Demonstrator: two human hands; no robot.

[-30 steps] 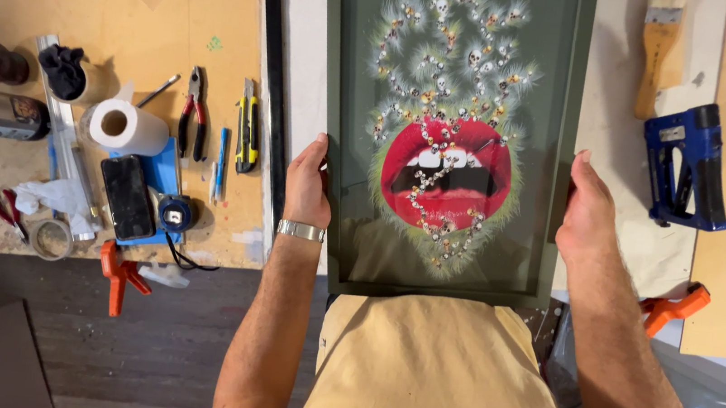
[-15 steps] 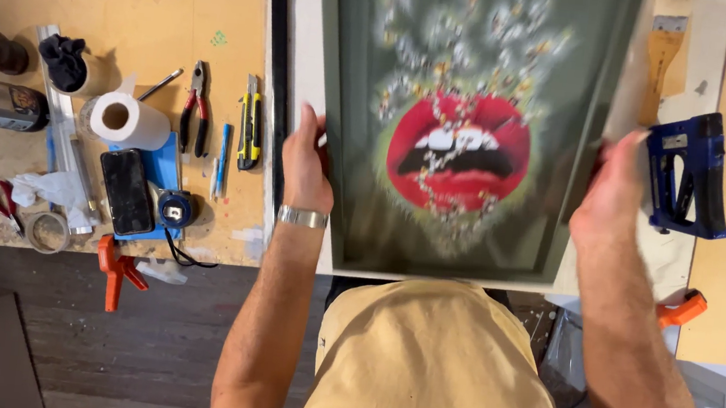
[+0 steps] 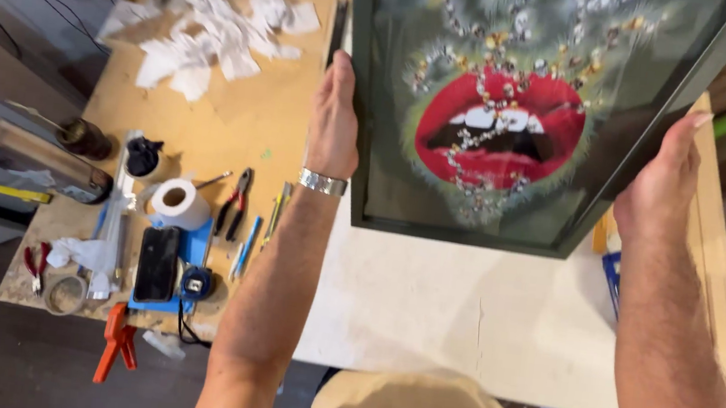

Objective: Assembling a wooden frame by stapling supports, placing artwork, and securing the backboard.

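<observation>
Hands grip a green framed picture [image 3: 519, 112] of red lips, raised above the desk [image 3: 425, 302]. Left hand [image 3: 334, 119] fingers clasp its left edge; right hand [image 3: 657, 178] fingers clasp its right edge.

Dark green matt frame [image 3: 460, 235] with glossy glazing, bare rough plywood bench [image 3: 234, 139], crumpled white paper [image 3: 210, 27], shiny metal wristband [image 3: 322, 182], smooth pale worktop [image 3: 443, 304]

Both hands have lifted the framed picture [image 3: 519, 112] off the table [image 3: 443, 304].
</observation>
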